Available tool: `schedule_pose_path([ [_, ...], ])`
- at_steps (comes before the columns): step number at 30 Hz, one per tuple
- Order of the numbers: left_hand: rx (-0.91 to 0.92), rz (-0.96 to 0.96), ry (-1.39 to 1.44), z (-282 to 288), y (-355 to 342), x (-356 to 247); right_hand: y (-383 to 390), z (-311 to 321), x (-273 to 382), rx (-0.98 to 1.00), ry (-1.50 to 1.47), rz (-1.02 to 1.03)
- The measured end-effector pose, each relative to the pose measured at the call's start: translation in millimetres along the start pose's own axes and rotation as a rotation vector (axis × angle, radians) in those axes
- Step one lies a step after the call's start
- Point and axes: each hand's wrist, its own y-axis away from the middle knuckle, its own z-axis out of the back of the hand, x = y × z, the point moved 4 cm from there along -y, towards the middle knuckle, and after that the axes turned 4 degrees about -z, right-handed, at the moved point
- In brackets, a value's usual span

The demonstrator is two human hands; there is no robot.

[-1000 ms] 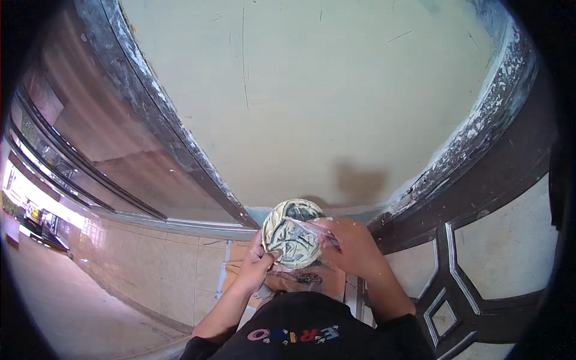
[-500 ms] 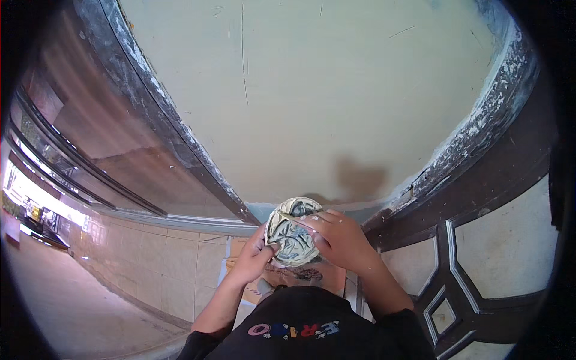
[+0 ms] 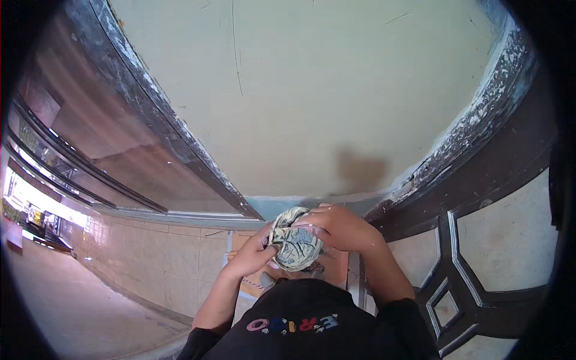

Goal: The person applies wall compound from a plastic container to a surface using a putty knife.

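Close to my body is a round, shallow bowl (image 3: pixel 297 247), its inside and rim smeared with cream and grey-green paste. My left hand (image 3: pixel 255 254) grips its left rim, thumb over the edge and fingers underneath. Over the bowl's upper right, the fingers of my right hand (image 3: pixel 337 228) are closed on a thin, flat scraper (image 3: pixel 298 227). I see the scraper nearly edge-on, lying across the bowl's mouth; its handle is hidden by the hand. The bowl is tilted, with its opening showing toward me.
A pale, scratched wall panel (image 3: pixel 336 108) rises ahead, framed by chipped dark edging (image 3: pixel 474 123). To the right is a dark panelled door (image 3: pixel 468 264); to the left stand brown window panes (image 3: pixel 129 138). Below the bowl, brown cardboard (image 3: pixel 339 267) lies on the floor near my foot (image 3: pixel 267 279).
The bowl has shifted slightly down and tilted more, so it looks narrower. My right hand has moved a little right and down with the scraper. My left hand keeps its grip.
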Motion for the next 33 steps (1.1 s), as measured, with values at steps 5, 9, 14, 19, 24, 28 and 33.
schedule_pose_path([
  [5, 0.041, -0.044, 0.037, 0.1, -1.4, 27.3, -3.6, -8.5, -11.3, 0.125, -0.021, 0.029],
  [9, 0.082, -0.007, 0.088, 0.0, -1.9, 41.9, -3.2, -10.4, -18.1, 0.209, -0.042, -0.009],
  [14, 0.061, 0.061, 0.127, 5.6, 3.1, 49.6, 2.9, -1.4, -29.4, 0.328, -0.237, -0.069],
  [19, -0.129, 0.094, 0.328, 11.5, 4.3, 44.0, 16.8, 24.4, -31.3, 0.133, -0.574, 0.003],
  [24, -0.175, 0.001, 0.371, 10.5, 2.5, 27.1, 26.8, 31.8, -35.9, -0.058, -0.642, 0.074],
  [28, -0.199, -0.049, 0.329, 12.5, 1.7, 24.7, 30.7, 28.7, -36.3, -0.307, -0.898, 0.063],
  [33, -0.217, -0.059, 0.382, 3.5, -2.5, 9.9, 40.1, 39.4, -48.5, -0.453, -1.126, 0.209],
])
